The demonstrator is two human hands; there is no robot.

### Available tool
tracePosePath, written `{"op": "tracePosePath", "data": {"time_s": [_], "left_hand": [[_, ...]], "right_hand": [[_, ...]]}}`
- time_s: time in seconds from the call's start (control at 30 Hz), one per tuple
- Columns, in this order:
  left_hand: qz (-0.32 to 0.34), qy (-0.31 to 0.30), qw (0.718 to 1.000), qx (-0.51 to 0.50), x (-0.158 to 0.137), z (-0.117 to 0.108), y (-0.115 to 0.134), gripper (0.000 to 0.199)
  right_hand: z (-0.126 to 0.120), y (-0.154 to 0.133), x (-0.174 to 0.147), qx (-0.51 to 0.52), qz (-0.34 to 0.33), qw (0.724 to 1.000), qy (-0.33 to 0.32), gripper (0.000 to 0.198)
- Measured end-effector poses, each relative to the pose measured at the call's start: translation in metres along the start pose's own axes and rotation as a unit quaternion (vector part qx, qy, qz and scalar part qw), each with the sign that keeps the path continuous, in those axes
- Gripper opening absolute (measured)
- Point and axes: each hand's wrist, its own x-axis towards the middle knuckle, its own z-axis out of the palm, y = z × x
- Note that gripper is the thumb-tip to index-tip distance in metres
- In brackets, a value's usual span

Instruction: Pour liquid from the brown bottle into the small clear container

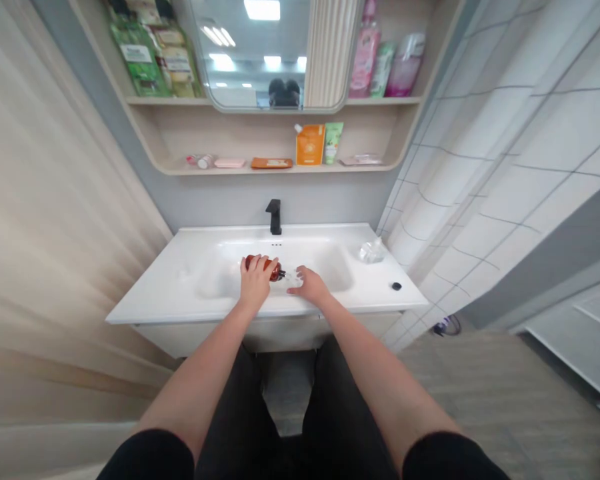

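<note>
Amber and nearly level, the bottle [275,272] is gripped by the left hand [257,279] over the sink [333,267], its black nozzle [282,274] pointing at the right hand [311,285]. That hand's thumb and fingers close round a clear container [293,277], perhaps a small bottle, though it blurs against the white. Behind stands the black tap [275,217]. Right of the sink, a black disc [397,286] lies on the counter [155,287].

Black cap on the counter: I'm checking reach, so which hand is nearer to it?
Right. The right hand is over the sink, to the left of the black cap; the left hand, gripping a brown bottle, is farther left.
</note>
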Motion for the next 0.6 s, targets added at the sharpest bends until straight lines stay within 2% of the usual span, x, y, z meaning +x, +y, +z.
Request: {"op": "tracePosePath", "data": {"time_s": [0.27,0.6], "left_hand": [[-0.002,-0.007,1.000,-0.017,0.0002,-0.0050,0.0016,0.074],[-0.001,0.000,1.000,-0.015,-0.0002,-0.0044,0.0029,0.069]], "right_hand": [[0.0020,0.0013,0.0017,-0.004,-0.005,1.000,-0.001,0.077],[0.0009,0.0007,0.0011,-0.014,-0.009,1.000,0.001,0.077]]}}
